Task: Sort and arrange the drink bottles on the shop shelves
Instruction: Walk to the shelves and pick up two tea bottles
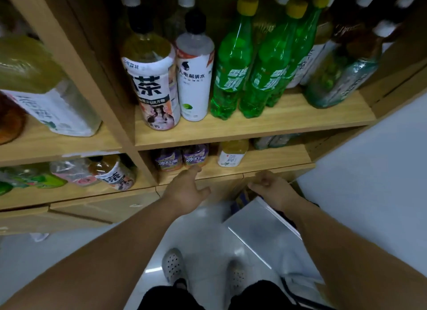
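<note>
From where I stand, the person is leaning over the light wooden lower shelf point(277, 158), and the job in hand looks like taking up one of the pair of small purple-labelled plastic tea bottles point(194, 158) that stand at its front left, touching each other. To do it well, the left hand point(187, 192) should pass the shelf edge, wrap the nearer bottle low on its label and draw it straight out. That way its neighbour and the short yellow tea bottle with a white label point(232, 156) just beside stay upright; the board above sits low, so there's little room to lift. The left hand reaches forward on a nearly straight arm, back of the hand up, its grip apart, fingertips at the shelf's lip just short of the bottles and touching none. The right hand point(270, 187) hangs near the same edge further right, fingers curled in; with the blur I cannot tell whether its grip is clamped on anything
</note>
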`<control>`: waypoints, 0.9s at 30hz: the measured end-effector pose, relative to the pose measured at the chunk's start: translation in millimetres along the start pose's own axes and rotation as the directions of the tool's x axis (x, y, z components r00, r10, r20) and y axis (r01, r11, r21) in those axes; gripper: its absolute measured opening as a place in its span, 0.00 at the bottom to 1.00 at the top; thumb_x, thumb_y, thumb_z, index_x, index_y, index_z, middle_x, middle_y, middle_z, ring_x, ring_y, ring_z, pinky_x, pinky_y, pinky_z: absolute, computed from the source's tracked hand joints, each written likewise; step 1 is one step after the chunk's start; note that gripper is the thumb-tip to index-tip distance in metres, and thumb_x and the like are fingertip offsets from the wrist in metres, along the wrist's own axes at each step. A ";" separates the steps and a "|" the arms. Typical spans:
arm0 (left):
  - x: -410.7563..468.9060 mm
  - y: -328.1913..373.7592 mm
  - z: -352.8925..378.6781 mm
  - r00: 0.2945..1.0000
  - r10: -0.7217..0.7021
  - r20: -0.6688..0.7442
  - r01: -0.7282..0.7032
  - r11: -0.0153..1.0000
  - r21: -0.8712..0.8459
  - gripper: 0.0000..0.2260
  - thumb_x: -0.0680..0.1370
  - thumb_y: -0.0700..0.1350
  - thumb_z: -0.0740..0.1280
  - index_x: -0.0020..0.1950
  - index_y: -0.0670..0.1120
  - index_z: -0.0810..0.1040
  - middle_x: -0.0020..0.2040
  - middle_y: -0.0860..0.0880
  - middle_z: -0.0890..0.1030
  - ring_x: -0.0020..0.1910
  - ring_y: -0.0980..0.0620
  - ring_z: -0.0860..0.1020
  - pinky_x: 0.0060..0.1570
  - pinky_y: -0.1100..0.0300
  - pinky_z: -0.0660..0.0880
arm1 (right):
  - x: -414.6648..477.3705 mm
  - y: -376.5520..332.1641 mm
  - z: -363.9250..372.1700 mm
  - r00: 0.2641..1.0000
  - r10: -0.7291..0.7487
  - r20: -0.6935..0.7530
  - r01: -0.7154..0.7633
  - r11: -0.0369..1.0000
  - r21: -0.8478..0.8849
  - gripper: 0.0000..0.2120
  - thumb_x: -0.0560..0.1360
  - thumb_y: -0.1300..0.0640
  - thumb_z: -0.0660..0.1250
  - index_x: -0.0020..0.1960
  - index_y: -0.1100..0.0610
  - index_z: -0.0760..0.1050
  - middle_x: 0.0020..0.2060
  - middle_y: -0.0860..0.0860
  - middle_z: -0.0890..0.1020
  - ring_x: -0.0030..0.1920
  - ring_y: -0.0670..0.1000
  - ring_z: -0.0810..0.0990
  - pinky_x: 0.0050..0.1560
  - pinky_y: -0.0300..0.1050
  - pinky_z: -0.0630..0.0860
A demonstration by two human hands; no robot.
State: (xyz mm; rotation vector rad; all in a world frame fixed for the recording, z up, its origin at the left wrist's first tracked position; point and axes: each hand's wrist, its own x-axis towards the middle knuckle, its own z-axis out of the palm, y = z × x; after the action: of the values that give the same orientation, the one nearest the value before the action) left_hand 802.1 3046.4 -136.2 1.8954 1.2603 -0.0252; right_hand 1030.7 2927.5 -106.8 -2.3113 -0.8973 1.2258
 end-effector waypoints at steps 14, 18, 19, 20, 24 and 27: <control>170.9 23.8 86.7 0.992 0.055 -0.117 -0.071 0.989 -0.133 0.23 0.78 0.45 0.72 0.71 0.44 0.72 0.60 0.43 0.82 0.57 0.42 0.81 0.58 0.45 0.79 | 182.1 46.9 2.6 0.956 -0.286 -0.070 0.291 0.953 0.084 0.28 0.74 0.45 0.75 0.70 0.47 0.68 0.63 0.43 0.79 0.63 0.49 0.79 0.64 0.53 0.77; 186.6 19.3 91.7 0.990 0.060 -0.130 -0.092 0.963 -0.254 0.34 0.75 0.49 0.73 0.78 0.51 0.64 0.63 0.44 0.82 0.60 0.42 0.80 0.60 0.46 0.78 | 209.6 45.0 6.7 0.933 -0.360 0.001 0.356 0.923 0.145 0.26 0.70 0.48 0.79 0.65 0.47 0.73 0.58 0.47 0.84 0.59 0.48 0.82 0.63 0.57 0.79; 184.8 18.8 91.7 0.988 0.070 -0.138 -0.109 0.946 -0.306 0.38 0.72 0.52 0.74 0.79 0.55 0.61 0.65 0.47 0.81 0.62 0.44 0.80 0.63 0.47 0.78 | 212.7 46.1 9.2 0.926 -0.376 0.001 0.371 0.914 0.162 0.25 0.70 0.49 0.79 0.63 0.47 0.73 0.58 0.48 0.84 0.58 0.49 0.83 0.62 0.58 0.79; 184.2 16.6 92.4 0.985 0.078 -0.153 -0.128 0.928 -0.350 0.41 0.70 0.55 0.75 0.79 0.57 0.60 0.66 0.49 0.80 0.64 0.46 0.79 0.64 0.47 0.77 | 213.5 48.3 11.3 0.920 -0.391 -0.013 0.387 0.905 0.177 0.27 0.68 0.48 0.80 0.63 0.47 0.73 0.58 0.49 0.84 0.58 0.49 0.83 0.61 0.58 0.80; 172.2 16.7 95.5 0.982 0.127 -0.139 -0.175 0.887 -0.427 0.38 0.65 0.56 0.79 0.73 0.60 0.69 0.64 0.53 0.81 0.63 0.50 0.80 0.64 0.44 0.77 | 198.7 55.5 12.9 0.901 -0.428 -0.073 0.433 0.876 0.211 0.35 0.62 0.43 0.81 0.63 0.46 0.70 0.58 0.44 0.82 0.59 0.49 0.83 0.58 0.58 0.82; 147.4 20.9 96.0 0.990 0.105 -0.099 -0.140 0.867 -0.478 0.34 0.63 0.54 0.80 0.67 0.61 0.72 0.59 0.56 0.83 0.59 0.52 0.82 0.62 0.43 0.79 | 180.3 65.4 12.0 0.886 -0.459 -0.059 0.460 0.857 0.232 0.37 0.64 0.47 0.81 0.68 0.49 0.69 0.60 0.44 0.81 0.62 0.48 0.80 0.59 0.61 0.80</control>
State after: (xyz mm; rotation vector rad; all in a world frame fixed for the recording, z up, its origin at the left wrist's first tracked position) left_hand 930.0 3092.3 -249.7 1.5390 1.0643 0.3952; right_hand 1119.6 3003.9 -259.0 -1.7667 -1.1481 1.0528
